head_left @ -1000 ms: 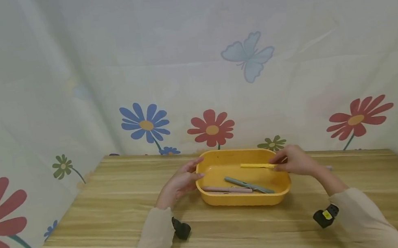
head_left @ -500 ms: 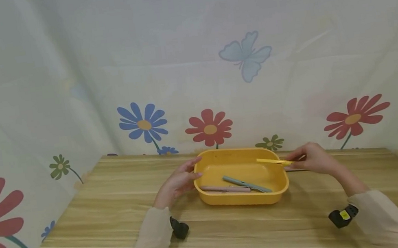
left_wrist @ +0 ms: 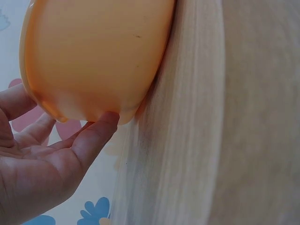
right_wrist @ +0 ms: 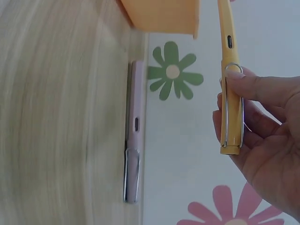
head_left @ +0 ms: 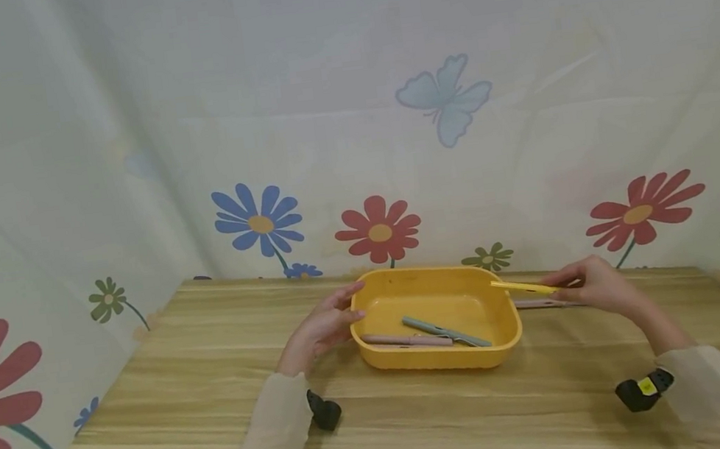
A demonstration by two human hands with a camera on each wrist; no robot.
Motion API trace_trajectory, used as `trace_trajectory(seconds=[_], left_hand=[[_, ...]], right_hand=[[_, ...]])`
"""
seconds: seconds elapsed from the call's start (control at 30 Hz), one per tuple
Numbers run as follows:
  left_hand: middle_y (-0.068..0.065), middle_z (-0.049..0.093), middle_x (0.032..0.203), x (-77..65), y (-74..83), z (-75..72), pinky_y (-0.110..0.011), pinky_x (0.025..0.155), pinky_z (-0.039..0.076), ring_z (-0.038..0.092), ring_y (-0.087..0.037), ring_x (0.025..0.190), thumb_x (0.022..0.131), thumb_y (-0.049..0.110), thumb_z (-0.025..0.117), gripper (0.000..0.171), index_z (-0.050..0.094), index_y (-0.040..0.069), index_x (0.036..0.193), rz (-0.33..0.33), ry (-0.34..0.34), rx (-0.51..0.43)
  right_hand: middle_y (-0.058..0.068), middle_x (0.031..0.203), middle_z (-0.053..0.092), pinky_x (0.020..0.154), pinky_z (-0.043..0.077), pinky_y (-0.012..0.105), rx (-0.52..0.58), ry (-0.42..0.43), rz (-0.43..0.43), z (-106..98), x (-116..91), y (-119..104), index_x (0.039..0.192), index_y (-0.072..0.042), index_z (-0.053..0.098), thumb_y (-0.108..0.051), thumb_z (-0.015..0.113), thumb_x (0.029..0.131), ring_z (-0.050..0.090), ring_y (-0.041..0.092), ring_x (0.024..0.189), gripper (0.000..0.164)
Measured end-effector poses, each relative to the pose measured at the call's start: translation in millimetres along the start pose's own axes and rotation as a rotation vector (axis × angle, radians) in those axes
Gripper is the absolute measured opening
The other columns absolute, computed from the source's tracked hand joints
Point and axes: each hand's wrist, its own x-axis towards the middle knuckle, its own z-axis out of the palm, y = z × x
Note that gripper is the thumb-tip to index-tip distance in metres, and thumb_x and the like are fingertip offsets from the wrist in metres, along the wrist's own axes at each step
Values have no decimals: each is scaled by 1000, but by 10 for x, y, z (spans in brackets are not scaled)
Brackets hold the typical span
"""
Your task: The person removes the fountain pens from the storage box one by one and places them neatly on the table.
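Observation:
A yellow plastic basin point(head_left: 438, 361) stands on the table with a pink pen point(head_left: 406, 341) and a grey-green pen point(head_left: 439, 330) lying crossed inside. My left hand point(head_left: 322, 330) grips its left end, fingertips at the rim; the left wrist view shows digits against the outer wall point(left_wrist: 98, 56). Beyond the basin's right end, my right hand point(head_left: 597, 288) pinches a yellow pen point(head_left: 523, 286) by its clip end, thumb on the metal clip point(right_wrist: 234, 108). The pen's other end overlaps the basin's right rim in the head view. Below it lies a mauve pen point(right_wrist: 134, 112) on the table.
The wood-grain table point(head_left: 423, 425) reaches back to a pale curtain point(head_left: 316, 74) printed with flowers and a butterfly. A black wrist camera point(head_left: 324, 411) sits at the left cuff, another black camera point(head_left: 639, 393) at the right.
My right hand has moved right with the yellow pen, from over the basin to beyond its right rim. The mauve pen on the table has come into fuller sight. The left hand stays put.

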Motion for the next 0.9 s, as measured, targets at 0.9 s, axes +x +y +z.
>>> trace_trajectory(seconds=[0.9], left_hand=[[-18, 20, 148, 50, -20, 0, -53, 98, 35, 34, -36, 127, 88, -3, 50, 57, 35, 13, 141, -9, 20, 3]], right_hand=[[15, 90, 67, 60, 49, 22, -6, -36, 94, -30, -218, 500, 98, 7, 67, -3, 66, 79, 57, 7, 73, 21]])
